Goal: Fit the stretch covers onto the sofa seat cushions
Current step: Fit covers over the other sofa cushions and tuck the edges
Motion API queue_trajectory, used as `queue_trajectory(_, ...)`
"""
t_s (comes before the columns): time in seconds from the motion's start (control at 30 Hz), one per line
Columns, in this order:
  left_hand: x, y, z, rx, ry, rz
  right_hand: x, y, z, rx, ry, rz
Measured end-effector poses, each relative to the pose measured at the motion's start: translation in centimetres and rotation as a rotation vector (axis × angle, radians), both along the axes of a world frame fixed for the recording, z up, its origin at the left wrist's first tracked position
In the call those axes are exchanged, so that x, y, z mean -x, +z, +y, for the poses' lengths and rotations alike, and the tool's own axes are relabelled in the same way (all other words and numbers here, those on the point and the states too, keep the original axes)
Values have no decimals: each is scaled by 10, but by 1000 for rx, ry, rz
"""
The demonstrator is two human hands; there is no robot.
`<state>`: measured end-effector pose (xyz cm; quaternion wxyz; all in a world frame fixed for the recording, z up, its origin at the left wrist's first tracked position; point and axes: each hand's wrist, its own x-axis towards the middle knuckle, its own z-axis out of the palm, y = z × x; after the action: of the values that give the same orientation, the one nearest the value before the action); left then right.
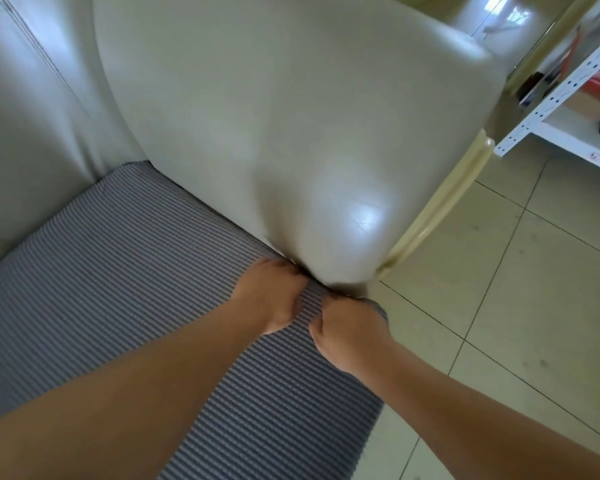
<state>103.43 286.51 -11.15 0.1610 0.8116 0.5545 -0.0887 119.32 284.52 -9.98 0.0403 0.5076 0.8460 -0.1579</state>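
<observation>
A grey ribbed stretch cover (125,271) lies over the seat cushion of a cream leather sofa. My left hand (269,294) sits at the cushion's right edge, its fingertips pushed down into the gap beside the sofa armrest (291,133); the fingers are hidden in that gap. My right hand (350,332) is at the cushion's front right corner, fingers curled over the cover's edge and gripping the fabric there. Both forearms reach in from the bottom of the view.
The sofa backrest (25,116) rises at the left. Pale floor tiles (516,306) spread to the right of the sofa. A white metal shelf rack (548,109) with items stands at the upper right, close to the armrest.
</observation>
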Motion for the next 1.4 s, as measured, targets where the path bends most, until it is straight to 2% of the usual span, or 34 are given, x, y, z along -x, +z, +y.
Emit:
queue_trajectory(0.1, -17, -3, -9, 73, -43, -57, -15, -8, -3, 106, -38, 0)
queue_trajectory(0.27, -29, -4, -3, 155, -34, 31, -20, -7, 19, 453, -46, -132)
queue_trajectory(0.3, -30, 0, -2, 157, -51, 35, -21, -2, 18, 436, -68, -118)
queue_trajectory(0.43, -27, 9, -4, 73, -79, 13, -34, 5, 0, 129, -147, -89)
queue_trajectory(0.5, -28, 4, -9, 87, -55, 15, -39, 1, 0, 216, -230, -81)
queue_trajectory(0.6, -31, -6, -10, 158, -22, 42, -46, -14, 13, 471, -288, -94)
queue_trajectory(0.67, -34, -7, -5, 173, -23, 44, -48, -13, 21, 533, -275, -147)
queue_trajectory(0.77, -37, -1, 0, 202, -27, 82, -43, 1, 19, 408, -170, -229)
queue_trajectory(0.83, -39, 0, 0, 169, -46, 108, -33, 7, 8, 223, -111, -168)
queue_trajectory(0.9, -38, 0, -1, 139, -51, 79, -25, 6, -2, 155, -104, -88)
queue_trajectory(1.1, -31, 1, 3, 218, -44, 48, -13, 4, 11, 315, -114, -184)
queue_trajectory(1.23, -24, 6, 7, 210, 16, -68, 0, 26, 12, 282, -92, -194)
queue_trajectory(1.4, 23, 12, 7, 19, 154, -94, 25, 39, 9, 206, -30, -61)
